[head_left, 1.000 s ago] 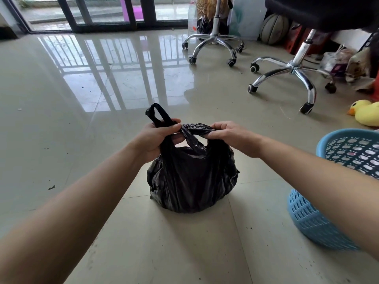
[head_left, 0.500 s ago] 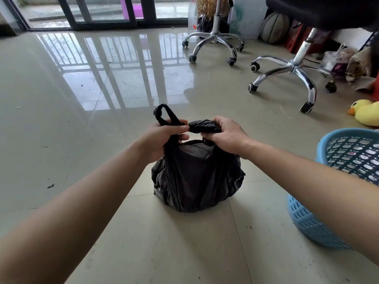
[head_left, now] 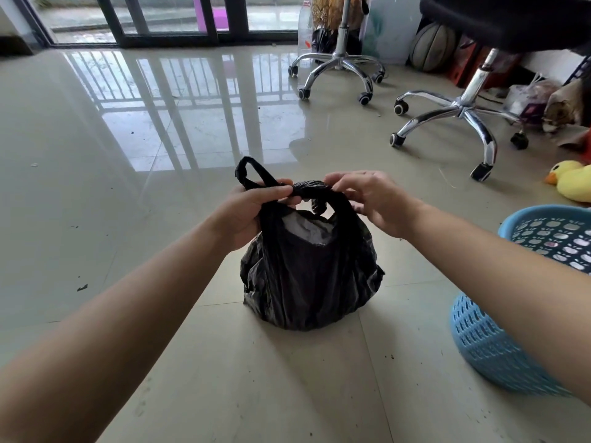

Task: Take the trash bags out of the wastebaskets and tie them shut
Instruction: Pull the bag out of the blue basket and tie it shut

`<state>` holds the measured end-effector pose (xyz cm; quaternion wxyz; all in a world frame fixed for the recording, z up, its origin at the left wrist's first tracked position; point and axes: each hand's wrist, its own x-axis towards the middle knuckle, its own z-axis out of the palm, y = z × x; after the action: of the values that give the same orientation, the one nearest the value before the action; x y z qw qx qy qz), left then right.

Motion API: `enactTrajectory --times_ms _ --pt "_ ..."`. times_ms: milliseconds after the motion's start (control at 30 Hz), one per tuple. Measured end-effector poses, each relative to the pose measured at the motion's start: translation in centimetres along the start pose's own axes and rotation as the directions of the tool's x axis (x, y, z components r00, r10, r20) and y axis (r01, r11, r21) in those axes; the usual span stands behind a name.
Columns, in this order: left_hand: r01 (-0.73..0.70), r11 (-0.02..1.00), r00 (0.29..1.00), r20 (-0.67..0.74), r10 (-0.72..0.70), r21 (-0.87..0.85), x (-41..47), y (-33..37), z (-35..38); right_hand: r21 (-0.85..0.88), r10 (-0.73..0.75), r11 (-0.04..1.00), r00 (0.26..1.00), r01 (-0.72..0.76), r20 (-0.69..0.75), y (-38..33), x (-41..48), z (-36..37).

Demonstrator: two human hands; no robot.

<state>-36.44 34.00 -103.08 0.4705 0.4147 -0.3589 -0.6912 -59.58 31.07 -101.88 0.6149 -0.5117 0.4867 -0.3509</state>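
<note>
Sitting on the glossy beige tiled floor, the crinkly black trash bag is a lumpy round bundle with something pale showing through the gap at its mouth, and the blue plastic lattice wastebasket is near it on the right, not touching. Left hand has its grip clamped round one handle twisted into a rope, floppy loop poking out above the knuckles. Right hand grip is just a fingertip pinch on the other end of that twisted band, other fingers loosely spread.
</note>
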Motion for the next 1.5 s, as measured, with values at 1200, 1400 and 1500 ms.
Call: enactTrajectory --times_ms 1200,1400,1500 --pt "0.038 0.999 0.919 -0.394 -0.028 0.018 -0.2 -5.3 -0.7 -0.747 -0.324 0.632 0.805 -0.206 -0.496 4.7 -0.2 -7.6" --pt "0.251 0.943 0.926 -0.337 -0.168 0.218 -0.3 -6.4 -1.1 -0.137 -0.099 0.990 0.781 0.017 -0.616 3.3 1.1 -6.3" --pt "0.221 0.901 0.965 -0.217 -0.146 0.375 -0.8 -7.8 -0.2 -0.099 0.183 0.955 0.819 -0.279 -0.544 4.8 0.8 -6.1"
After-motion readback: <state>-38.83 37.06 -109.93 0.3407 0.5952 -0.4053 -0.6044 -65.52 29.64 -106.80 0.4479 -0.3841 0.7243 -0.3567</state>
